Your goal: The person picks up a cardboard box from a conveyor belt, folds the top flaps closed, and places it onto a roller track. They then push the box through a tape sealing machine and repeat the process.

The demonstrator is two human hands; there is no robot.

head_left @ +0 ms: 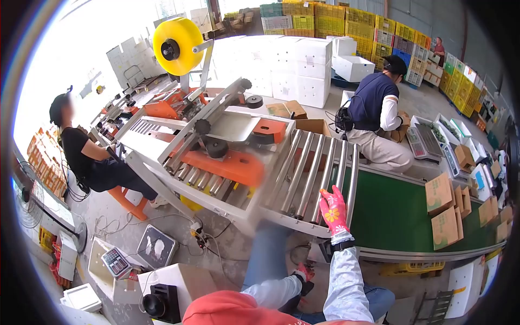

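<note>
Roller conveyor (311,162) lies right under the right hand (333,208), whose grip is released, the gloved fingers spread flat on the nearest rollers. Just to the right of that grip runs a green belt (390,216), with cardboard boxes (441,208) farther right. The left hand (303,272) sits lower, near the knee; whether its grip is clenched I cannot tell.

Bare rollers (309,168) ahead; boxes (440,194) rightward
</note>
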